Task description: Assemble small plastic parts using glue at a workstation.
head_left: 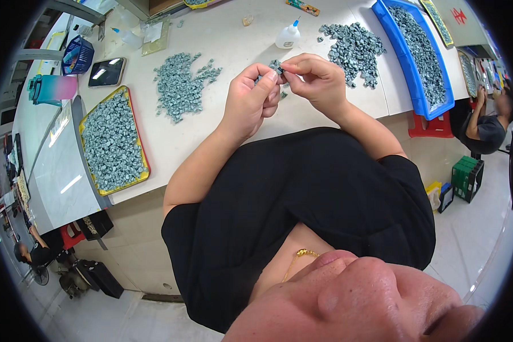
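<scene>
Over the white table, my left hand [248, 101] and my right hand [319, 84] meet with thumbs and forefingers pinched. Between their fingertips is a small dark grey-green stone-like piece [276, 65]; whether each hand has a separate piece is too small to tell. My left hand's other fingers are curled in. A loose spread of paler grey-green pieces [179, 85] lies to the left of my hands. Darker, shinier pieces [353, 51] are heaped to the right. Just beyond my hands stands a white squeeze bottle [288, 37] with a blue needle tip.
At left are a yellow-and-red tray [146, 165] full of pieces, a phone [106, 72], a teal-and-pink tumbler [60, 89] and a blue basket [84, 54]. A long blue tray [439, 110] of dark pieces overhangs the right front edge, above a red stool [430, 127]. Another person [487, 131] sits farther right.
</scene>
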The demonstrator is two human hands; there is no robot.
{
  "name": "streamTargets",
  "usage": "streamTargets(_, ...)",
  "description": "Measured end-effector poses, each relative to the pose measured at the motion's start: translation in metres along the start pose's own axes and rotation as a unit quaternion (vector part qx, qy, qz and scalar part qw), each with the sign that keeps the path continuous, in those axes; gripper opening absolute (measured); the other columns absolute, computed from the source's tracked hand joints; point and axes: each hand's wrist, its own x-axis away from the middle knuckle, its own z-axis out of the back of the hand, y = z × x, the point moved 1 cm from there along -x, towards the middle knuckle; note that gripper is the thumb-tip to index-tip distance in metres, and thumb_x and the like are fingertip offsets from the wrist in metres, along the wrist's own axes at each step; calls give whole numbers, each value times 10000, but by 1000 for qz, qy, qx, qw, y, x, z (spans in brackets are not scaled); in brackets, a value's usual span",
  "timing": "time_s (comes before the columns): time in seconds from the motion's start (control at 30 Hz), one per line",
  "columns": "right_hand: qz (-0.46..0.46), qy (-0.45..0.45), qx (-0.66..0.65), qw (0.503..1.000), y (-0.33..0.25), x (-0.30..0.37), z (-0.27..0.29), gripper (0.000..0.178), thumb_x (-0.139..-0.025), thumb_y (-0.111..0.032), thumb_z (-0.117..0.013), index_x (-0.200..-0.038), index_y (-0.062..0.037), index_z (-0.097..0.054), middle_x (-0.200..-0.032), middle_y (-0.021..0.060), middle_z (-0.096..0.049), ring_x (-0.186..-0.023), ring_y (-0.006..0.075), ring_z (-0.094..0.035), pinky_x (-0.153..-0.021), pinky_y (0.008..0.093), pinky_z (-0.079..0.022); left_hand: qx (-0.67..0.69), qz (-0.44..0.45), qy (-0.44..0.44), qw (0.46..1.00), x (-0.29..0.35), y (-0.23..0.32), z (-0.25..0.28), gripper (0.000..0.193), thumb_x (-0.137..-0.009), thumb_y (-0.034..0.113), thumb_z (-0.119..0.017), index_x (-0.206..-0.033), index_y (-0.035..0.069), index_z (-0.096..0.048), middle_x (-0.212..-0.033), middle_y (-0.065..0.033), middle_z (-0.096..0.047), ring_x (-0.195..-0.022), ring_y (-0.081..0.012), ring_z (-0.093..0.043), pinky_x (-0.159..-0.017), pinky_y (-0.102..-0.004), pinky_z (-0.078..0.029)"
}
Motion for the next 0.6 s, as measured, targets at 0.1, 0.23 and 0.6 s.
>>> streamTargets(0.1,-27,-3,0,1000,2,-1,3,157,-767,71,-673,-911,11,-682,-886,91,-680,-787,134,-650,-659,237,-527,3,9,8,1000,-2,-1,3,134,-942,155,-535,-892,31,-527,-652,17,-423,-511,-36,-308,-410,-188,-214)
streamTargets(0.23,35,-15,195,980,5,-11,30,129,-853,59,-610,-975,46,-650,-883,105,-656,-783,146,-642,-716,246,-512,-49,84,64,993,-8,-4,17,135,-937,153,-545,-905,22,-533,-669,19,-429,-514,-30,-309,-410,-183,-215)
streamTargets(0.6,-77,-58,347,933,48,-42,50,463,-833,-184,-682,-1242,-37,-520,-1112,88,-636,-989,185,-600,-859,332,-485,-22,103,73,992,-17,-3,17,190,-937,73,-431,-1086,-20,-505,-751,-4,-452,-565,-47,-329,-439,-180,-240)
